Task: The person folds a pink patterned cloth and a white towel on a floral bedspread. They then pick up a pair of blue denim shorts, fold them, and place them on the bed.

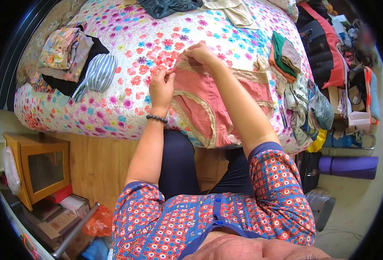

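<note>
A pair of pink underpants (201,102) with beige lace trim lies spread on the flowered bedsheet (133,47) in front of me. My left hand (162,86), a dark bead bracelet on its wrist, pinches the left edge of the underpants near the waistband. Farther up, my right hand (200,54) grips the lace waistband at its far left corner, fingertips closed on the cloth. My right forearm crosses over the underpants and hides part of their middle. The near edge of the underpants hangs toward the bed's front side.
Folded clothes (61,54) and a striped bundle (100,71) lie on the bed's left. Several garments (286,56) are piled at its right edge. Dark jeans (165,6) lie at the far side. A wooden cabinet (44,167) and a purple rolled mat (348,167) flank the floor.
</note>
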`<action>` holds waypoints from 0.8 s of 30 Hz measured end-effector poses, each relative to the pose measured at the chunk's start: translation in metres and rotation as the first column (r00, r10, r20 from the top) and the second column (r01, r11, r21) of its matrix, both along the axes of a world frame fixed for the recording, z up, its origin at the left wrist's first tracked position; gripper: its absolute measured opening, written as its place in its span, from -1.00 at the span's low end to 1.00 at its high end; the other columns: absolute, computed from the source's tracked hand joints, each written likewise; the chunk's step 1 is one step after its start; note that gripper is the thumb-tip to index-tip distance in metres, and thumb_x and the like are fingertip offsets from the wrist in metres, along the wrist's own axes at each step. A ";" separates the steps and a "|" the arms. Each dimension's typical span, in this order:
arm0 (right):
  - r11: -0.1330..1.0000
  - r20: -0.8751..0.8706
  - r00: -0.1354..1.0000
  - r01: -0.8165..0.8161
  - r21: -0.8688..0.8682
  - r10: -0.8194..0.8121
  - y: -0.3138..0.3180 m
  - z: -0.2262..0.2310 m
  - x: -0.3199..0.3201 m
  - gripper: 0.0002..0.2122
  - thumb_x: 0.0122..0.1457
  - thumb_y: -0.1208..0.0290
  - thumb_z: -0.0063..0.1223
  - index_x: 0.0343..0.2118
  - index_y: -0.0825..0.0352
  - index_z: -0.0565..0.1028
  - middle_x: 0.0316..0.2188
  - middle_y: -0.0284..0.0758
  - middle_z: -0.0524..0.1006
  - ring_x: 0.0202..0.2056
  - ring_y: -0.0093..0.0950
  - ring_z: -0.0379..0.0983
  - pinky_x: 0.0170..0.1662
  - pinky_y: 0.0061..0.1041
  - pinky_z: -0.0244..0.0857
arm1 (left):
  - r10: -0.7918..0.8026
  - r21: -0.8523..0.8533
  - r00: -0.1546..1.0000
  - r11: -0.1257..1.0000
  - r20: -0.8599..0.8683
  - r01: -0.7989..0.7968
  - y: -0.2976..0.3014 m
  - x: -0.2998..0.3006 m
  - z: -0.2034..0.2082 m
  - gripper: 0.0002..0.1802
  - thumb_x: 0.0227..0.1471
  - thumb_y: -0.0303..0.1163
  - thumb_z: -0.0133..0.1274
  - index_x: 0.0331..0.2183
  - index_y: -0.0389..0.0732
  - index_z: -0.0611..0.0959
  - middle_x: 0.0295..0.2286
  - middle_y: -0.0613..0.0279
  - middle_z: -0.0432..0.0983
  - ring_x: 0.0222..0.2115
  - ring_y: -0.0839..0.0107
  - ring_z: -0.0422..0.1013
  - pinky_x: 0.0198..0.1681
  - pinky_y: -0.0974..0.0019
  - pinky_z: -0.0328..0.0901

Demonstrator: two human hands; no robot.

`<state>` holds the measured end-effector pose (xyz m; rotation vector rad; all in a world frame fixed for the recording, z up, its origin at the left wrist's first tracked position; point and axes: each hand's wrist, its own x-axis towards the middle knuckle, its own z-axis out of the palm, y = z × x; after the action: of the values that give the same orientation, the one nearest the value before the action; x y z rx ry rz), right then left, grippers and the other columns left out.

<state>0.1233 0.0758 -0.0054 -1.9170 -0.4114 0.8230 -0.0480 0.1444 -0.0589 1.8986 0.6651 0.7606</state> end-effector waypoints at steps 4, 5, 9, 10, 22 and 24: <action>1.000 0.127 0.992 -0.006 -0.005 0.006 0.006 -0.011 -0.002 -0.82 0.13 0.39 0.06 -0.34 0.39 0.58 -0.50 -0.35 0.55 -0.47 -0.60 0.40 -0.41 -0.58 0.29 | 0.003 0.019 0.999 1.000 0.032 -0.004 0.006 -0.005 -0.001 -0.82 -0.04 -0.37 0.13 -0.44 -0.29 0.55 -0.55 0.06 0.52 -0.55 0.20 0.45 -0.46 0.23 0.32; 0.999 0.139 0.990 -0.012 0.036 0.007 0.003 -0.015 -0.001 -0.81 0.13 0.38 0.06 -0.31 0.39 0.58 -0.48 -0.33 0.56 -0.45 -0.59 0.42 -0.38 -0.56 0.30 | -0.002 0.007 1.000 1.000 -0.015 0.002 0.005 -0.005 -0.001 -0.80 -0.05 -0.35 0.14 -0.41 -0.28 0.54 -0.55 0.06 0.52 -0.54 0.19 0.46 -0.45 0.22 0.32; 0.998 0.569 0.823 -0.034 0.061 -0.007 -0.012 -0.024 -0.006 -0.85 0.01 0.41 0.13 -0.36 0.32 0.61 -0.44 -0.21 0.58 -0.30 -0.31 0.51 -0.23 -0.39 0.35 | -0.002 0.091 0.972 0.996 -0.235 0.024 0.003 -0.009 0.016 -0.70 -0.08 -0.27 0.19 -0.33 -0.24 0.53 -0.57 0.12 0.52 -0.54 0.25 0.47 -0.43 0.24 0.33; 0.997 0.698 0.716 -0.032 0.071 -0.027 -0.018 -0.025 -0.010 -0.86 0.00 0.41 0.12 -0.38 0.31 0.60 -0.42 -0.20 0.57 -0.25 -0.27 0.48 -0.19 -0.37 0.33 | 0.010 0.147 0.955 0.989 -0.296 0.035 0.003 -0.010 0.017 -0.67 -0.09 -0.25 0.21 -0.30 -0.23 0.54 -0.58 0.16 0.52 -0.55 0.29 0.46 -0.44 0.26 0.33; 0.868 0.801 0.377 -0.370 -0.330 0.465 -0.222 0.023 -0.168 -0.34 -0.14 0.29 0.27 0.09 0.28 0.28 0.09 -0.15 0.26 0.14 -0.19 0.15 0.15 -0.18 0.03 | -0.108 -0.158 0.989 0.983 -0.104 0.091 0.026 -0.026 -0.015 -0.66 -0.06 -0.31 0.20 -0.27 -0.30 0.53 -0.57 0.15 0.52 -0.54 0.39 0.46 -0.41 0.35 0.33; 0.729 0.655 0.333 -0.423 -0.539 0.678 -0.246 0.010 -0.188 -0.21 -0.13 0.32 0.24 0.22 0.22 0.10 0.23 -0.19 0.08 0.27 -0.24 -0.08 0.27 -0.17 -0.19 | -0.120 -0.149 0.980 0.984 -0.156 0.097 0.020 -0.031 -0.012 -0.65 -0.08 -0.32 0.20 -0.25 -0.29 0.53 -0.54 0.14 0.54 -0.52 0.35 0.47 -0.40 0.32 0.34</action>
<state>-0.0643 -0.1704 0.0048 -2.3811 -1.7414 0.2825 -0.0790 0.1646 -0.0707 1.8644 0.6915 0.4785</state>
